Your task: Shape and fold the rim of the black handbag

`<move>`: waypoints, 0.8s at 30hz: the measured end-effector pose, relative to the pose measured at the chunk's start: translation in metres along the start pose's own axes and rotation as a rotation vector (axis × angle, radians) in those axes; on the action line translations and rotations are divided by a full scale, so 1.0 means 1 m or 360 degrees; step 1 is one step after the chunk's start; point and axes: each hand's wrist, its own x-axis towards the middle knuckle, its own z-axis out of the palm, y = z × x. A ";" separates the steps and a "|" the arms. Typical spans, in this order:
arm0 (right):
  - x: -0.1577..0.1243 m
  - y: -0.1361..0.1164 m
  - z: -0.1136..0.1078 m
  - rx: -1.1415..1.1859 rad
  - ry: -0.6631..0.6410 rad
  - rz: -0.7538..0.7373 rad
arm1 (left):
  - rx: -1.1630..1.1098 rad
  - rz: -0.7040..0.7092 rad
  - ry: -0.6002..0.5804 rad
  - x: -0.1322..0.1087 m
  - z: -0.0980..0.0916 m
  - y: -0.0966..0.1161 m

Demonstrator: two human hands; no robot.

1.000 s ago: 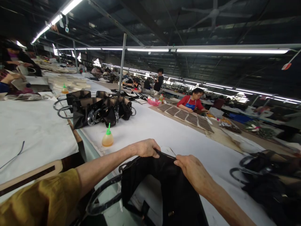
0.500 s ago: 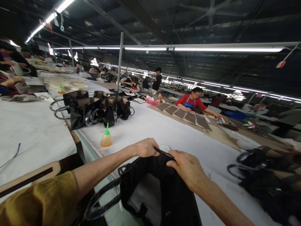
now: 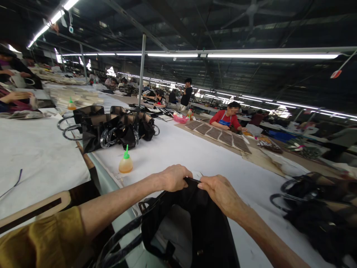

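Observation:
A black handbag (image 3: 212, 230) with dark loop handles (image 3: 122, 238) wrapped in clear film is in front of me at the bottom of the view. Its side has a wide opening through which a pale surface shows. My left hand (image 3: 175, 178) pinches the far top edge of the bag. Close beside it, my right hand (image 3: 220, 193) grips the same edge between thumb and fingers. The bag's lower part is cut off by the frame.
A glue bottle (image 3: 125, 163) with a green nozzle stands on the white table (image 3: 173, 149). Several black bags (image 3: 96, 130) are grouped behind it. More black bags (image 3: 320, 216) lie at the right. A co-worker in red (image 3: 227, 118) sits across the table near brown panels (image 3: 217, 134).
My hands have come slightly closer together along the bag's edge, the right fingers now pinching tighter. The co-worker in red has drawn an outstretched arm back in.

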 end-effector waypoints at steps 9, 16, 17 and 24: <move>-0.003 0.003 0.000 0.0262 -0.0072 0.0088 | 0.0467 0.0199 0.0129 0.016 0.004 0.020; -0.041 0.005 -0.019 0.0754 -0.0074 0.0563 | 0.0537 0.0155 0.0178 0.017 -0.003 0.018; -0.048 0.002 -0.020 0.0735 -0.0086 0.0613 | 0.0550 0.0146 0.0181 0.017 -0.004 0.018; -0.061 -0.018 -0.004 0.0255 -0.0165 0.0864 | 0.0526 0.0066 0.0140 0.017 -0.006 0.010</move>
